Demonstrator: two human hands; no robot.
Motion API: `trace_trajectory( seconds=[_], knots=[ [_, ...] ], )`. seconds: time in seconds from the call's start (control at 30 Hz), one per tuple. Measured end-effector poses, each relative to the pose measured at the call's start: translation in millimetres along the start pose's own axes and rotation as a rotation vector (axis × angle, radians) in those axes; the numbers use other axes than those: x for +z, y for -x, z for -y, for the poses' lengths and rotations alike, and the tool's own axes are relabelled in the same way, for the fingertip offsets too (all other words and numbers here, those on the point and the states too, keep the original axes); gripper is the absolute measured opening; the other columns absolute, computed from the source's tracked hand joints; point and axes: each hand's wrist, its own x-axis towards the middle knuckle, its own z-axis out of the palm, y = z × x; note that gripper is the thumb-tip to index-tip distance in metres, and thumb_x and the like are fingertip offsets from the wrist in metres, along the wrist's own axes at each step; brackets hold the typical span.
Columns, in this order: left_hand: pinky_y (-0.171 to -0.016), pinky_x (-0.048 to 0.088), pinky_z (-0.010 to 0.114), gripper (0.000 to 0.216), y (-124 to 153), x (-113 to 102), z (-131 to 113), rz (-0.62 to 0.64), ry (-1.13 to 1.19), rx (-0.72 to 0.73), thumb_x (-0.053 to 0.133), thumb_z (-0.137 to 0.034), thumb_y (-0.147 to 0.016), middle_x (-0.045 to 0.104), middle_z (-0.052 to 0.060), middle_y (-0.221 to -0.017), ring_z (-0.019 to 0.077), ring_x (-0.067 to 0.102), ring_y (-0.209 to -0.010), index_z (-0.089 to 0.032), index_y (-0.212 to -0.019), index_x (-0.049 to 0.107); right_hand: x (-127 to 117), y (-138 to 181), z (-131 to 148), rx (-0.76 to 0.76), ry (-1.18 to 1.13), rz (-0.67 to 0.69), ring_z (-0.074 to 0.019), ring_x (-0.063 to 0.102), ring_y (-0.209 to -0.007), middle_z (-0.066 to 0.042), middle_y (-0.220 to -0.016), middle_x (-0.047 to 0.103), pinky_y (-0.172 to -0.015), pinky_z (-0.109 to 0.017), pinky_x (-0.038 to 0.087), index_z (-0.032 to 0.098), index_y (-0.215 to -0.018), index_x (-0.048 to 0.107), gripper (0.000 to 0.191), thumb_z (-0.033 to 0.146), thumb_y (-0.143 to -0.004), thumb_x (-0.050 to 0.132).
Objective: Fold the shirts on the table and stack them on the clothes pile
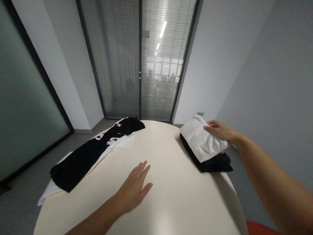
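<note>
My right hand (220, 130) is at the upper right part of a folded white garment (200, 141), its fingers closed on the cloth. Beneath it is a folded black garment (216, 163), showing along the left and front edges of the pile. My left hand (135, 186) is over the middle of the tabletop, palm down, with fingers stretched out and thumb apart. It holds nothing. To its left, a long black garment (89, 156) with white lettering is laid over white cloth (126, 141), which shows at the edges and hangs past the table's left side.
Both piles sit on a round, cream-coloured table (157, 148) with a curved edge. Beyond it stands a glass partition (160, 80) with blinds, between pale walls. Something red (264, 233) shows beside the table at the lower right. A socket-like fitting (200, 114) is on the wall.
</note>
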Motion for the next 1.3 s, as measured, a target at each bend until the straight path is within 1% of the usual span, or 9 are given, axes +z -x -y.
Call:
trace_trajectory(
  seconds=[0.1,0.23,0.33,0.47,0.63,0.87,1.03,1.13,1.3],
  knots=[
    [-0.125,0.019,0.052,0.065,0.6,-1.1,-1.7,0.003,0.006,-0.008,0.032,-0.052,-0.104,0.017,0.012,-0.166,0.0278,0.013,-0.154,-0.017,-0.158,0.028,-15.6,-23.1,-30.7,-0.014,0.123,-0.038,-0.0141,0.063,-0.069,-0.019,-0.099,0.07,-0.066,-0.028,0.046,0.009,-0.112,0.058,0.027,0.024,-0.09,0.059],
    [-0.124,0.023,0.049,0.064,-1.4,-1.4,-2.1,-0.03,-0.004,-0.008,0.033,-0.052,-0.103,0.021,0.012,-0.165,0.0266,0.018,-0.153,-0.017,-0.158,0.029,-11.4,-38.8,-68.2,-0.032,0.407,-0.211,-0.03,0.064,-0.107,-0.032,-0.123,0.062,-0.093,-0.04,0.046,0.001,-0.114,0.062,0.033,0.017,-0.085,0.062],
    [-0.123,0.027,0.047,0.061,-7.9,-5.3,8.6,-0.121,-0.047,-0.027,0.037,-0.047,-0.103,0.027,0.013,-0.163,0.0265,0.026,-0.151,-0.016,-0.155,0.034,12.4,-32.5,-81.2,-0.081,0.403,-0.23,-0.0332,0.059,-0.121,-0.025,-0.136,0.058,-0.103,-0.044,0.043,0.007,-0.132,0.057,0.049,0.038,-0.094,0.055],
    [-0.119,0.028,0.054,0.051,-14.9,-26.3,44.4,-0.365,-0.236,-0.219,0.047,-0.039,-0.097,0.035,0.016,-0.159,0.0351,0.03,-0.148,-0.014,-0.141,0.053,51.2,-14.0,-88.9,-0.197,0.493,-0.07,-0.034,0.046,-0.137,-0.018,-0.15,0.049,-0.116,-0.052,0.031,0.014,-0.143,0.052,0.06,0.053,-0.1,0.035],
    [-0.111,0.033,0.058,0.046,-7.4,-62.4,88.5,-0.462,-0.454,-0.586,0.049,-0.036,-0.095,0.039,0.021,-0.155,0.0433,0.039,-0.14,-0.016,-0.135,0.06,71.0,2.7,-76.9,-0.175,0.67,-0.202,-0.0393,0.041,-0.139,-0.014,-0.148,0.052,-0.112,-0.075,0.01,0.023,-0.135,0.06,0.053,0.052,-0.1,0.032],
    [-0.086,0.051,0.045,0.044,-5.6,-87.7,107.9,-0.503,-0.362,-0.742,0.041,-0.03,-0.098,0.069,0.017,-0.117,0.0345,0.065,-0.105,-0.015,-0.138,0.052,118.8,38.1,-15.9,-0.395,0.374,-0.556,-0.0311,0.058,-0.115,-0.013,-0.119,0.069,-0.11,-0.062,0.026,0.02,-0.115,0.065,0.048,0.05,-0.1,0.031],
    [-0.078,0.051,0.043,0.035,-3.4,-92.6,130.3,-0.569,-0.184,-0.879,0.046,-0.039,-0.096,0.073,0.013,-0.106,0.0358,0.068,-0.098,-0.025,-0.121,0.066,178.2,77.2,-12.1,-0.465,0.214,-0.391,-0.0292,0.057,-0.119,-0.012,-0.121,0.068,-0.112,-0.056,0.025,0.022,-0.117,0.063,0.046,0.052,-0.101,0.032],
    [-0.08,0.051,0.042,0.032,-3.6,-95.1,138.6,-0.714,-0.083,-0.889,0.046,-0.041,-0.097,0.074,0.011,-0.106,0.0336,0.068,-0.098,-0.025,-0.113,0.068,200.8,94.1,-24.4,-0.459,0.211,-0.298,-0.0284,0.056,-0.12,-0.011,-0.122,0.067,-0.114,-0.056,0.021,0.022,-0.117,0.063,0.045,0.05,-0.102,0.032],
    [-0.09,0.051,0.032,0.034,-12.0,-96.5,117.9,-1.086,0.02,-0.549,0.044,-0.037,-0.098,0.073,0.011,-0.108,0.0234,0.07,-0.099,-0.017,-0.115,0.066,214.9,106.1,-29.9,-0.454,0.222,-0.189,-0.0271,0.056,-0.12,-0.01,-0.119,0.068,-0.111,-0.051,0.028,0.022,-0.118,0.063,0.045,0.049,-0.102,0.032]
  ],
)
